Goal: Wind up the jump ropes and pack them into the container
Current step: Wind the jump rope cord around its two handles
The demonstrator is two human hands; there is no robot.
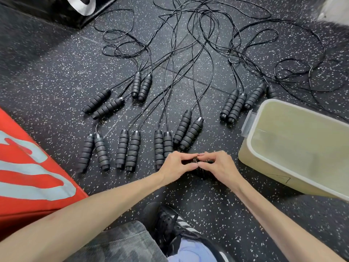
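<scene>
While both hands meet low at centre, the left hand [176, 164] and right hand [217, 164] each have their grip curled tight round one small dark bundle [198, 163], fingertips pinching it from either side; it looks like a wound rope w/ its handles, but most of it is hidden under the fingers, so which way its long axis runs can't be told for sure. Bundle sits just above the speckled floor [56, 76], right in front of the person's shoe [170, 224]. Key relation: the container [251, 157], a pale open bin, lies to the right of the bundle, near but not touching, its near wall just beside the right hand. So the right hand is the nearer one for the drop-in, I'd judge; left would have to cross over. Bin looks empty as far as can be seen. Unwound jump ropes [188, 131] lie in handle pairs fanned out beyond the hands, cords [188, 35] trailing away and tangled farther out. Red mat [28, 167] at left, well apart.
</scene>
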